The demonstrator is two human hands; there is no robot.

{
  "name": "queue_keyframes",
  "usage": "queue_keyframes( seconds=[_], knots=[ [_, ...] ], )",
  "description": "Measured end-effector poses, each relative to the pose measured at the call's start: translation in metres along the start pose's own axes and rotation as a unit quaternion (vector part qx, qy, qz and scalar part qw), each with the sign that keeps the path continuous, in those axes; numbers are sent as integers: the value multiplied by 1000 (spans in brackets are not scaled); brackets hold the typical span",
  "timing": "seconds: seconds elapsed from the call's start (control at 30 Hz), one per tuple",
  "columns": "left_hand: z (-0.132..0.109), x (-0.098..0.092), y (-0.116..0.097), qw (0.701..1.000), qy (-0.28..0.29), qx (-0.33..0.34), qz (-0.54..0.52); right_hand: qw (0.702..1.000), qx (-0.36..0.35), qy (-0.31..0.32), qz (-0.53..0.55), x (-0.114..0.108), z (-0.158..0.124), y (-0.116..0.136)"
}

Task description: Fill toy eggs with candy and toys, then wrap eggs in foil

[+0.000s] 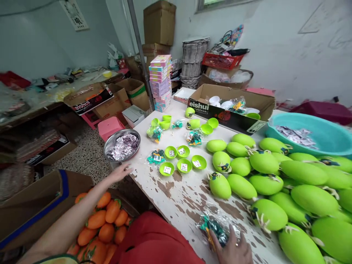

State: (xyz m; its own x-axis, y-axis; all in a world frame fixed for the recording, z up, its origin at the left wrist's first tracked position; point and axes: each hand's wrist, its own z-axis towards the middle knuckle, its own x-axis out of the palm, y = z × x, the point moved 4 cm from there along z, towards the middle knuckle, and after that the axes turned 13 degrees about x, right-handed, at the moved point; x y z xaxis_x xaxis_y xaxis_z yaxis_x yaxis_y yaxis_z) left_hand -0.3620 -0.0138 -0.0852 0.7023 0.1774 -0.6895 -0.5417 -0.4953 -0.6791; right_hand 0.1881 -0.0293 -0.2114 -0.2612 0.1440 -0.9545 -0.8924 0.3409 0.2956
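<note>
My right hand [233, 246] is at the front of the table, thumb and fingers around a clear plastic bag of teal, dark and yellow small parts [216, 228]. My left hand [121, 173] reaches out at the table's left edge, just below a metal bowl [107, 156] heaped with small printed sachets [125, 146]; its fingers look stretched out, with nothing visible in them. Several green half shells [167, 173] stand on the table, the nearer ones each with a small white sachet inside. A similar bag of parts [156, 157] lies beside them.
Many green egg-shaped pieces [264, 161] with pale strings cover the table's right side. Behind them are a cardboard box [233, 91] and a turquoise basin [338, 134]. Stacked coloured boxes [160, 83] stand at the far corner. Orange pieces [106, 233] lie below, left of the table [176, 205].
</note>
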Motion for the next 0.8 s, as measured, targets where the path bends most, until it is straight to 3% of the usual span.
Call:
queue_keyframes(
  seconds=[0.1,0.2,0.27,0.33,0.43,0.53,0.7,0.8],
  knots=[
    [-5,31,-8,994,94,-3,-60,995,-85,-13,46,-15,13,32],
    [5,76,-29,984,135,17,-115,989,-133,13,70,-20,31,67],
    [9,98,-37,978,147,32,-142,989,-130,18,74,-21,50,79],
    [4,108,-33,975,160,34,-151,993,-93,3,74,-23,72,79],
    [-8,103,-12,972,198,17,-129,996,-17,-26,81,-23,95,71],
    [8,84,-2,971,214,25,-100,996,1,-21,92,-10,82,69],
    [84,62,-36,972,182,129,-75,997,8,3,83,20,17,82],
    [98,64,-47,966,184,169,-65,997,11,-1,77,28,5,90]
  ],
)
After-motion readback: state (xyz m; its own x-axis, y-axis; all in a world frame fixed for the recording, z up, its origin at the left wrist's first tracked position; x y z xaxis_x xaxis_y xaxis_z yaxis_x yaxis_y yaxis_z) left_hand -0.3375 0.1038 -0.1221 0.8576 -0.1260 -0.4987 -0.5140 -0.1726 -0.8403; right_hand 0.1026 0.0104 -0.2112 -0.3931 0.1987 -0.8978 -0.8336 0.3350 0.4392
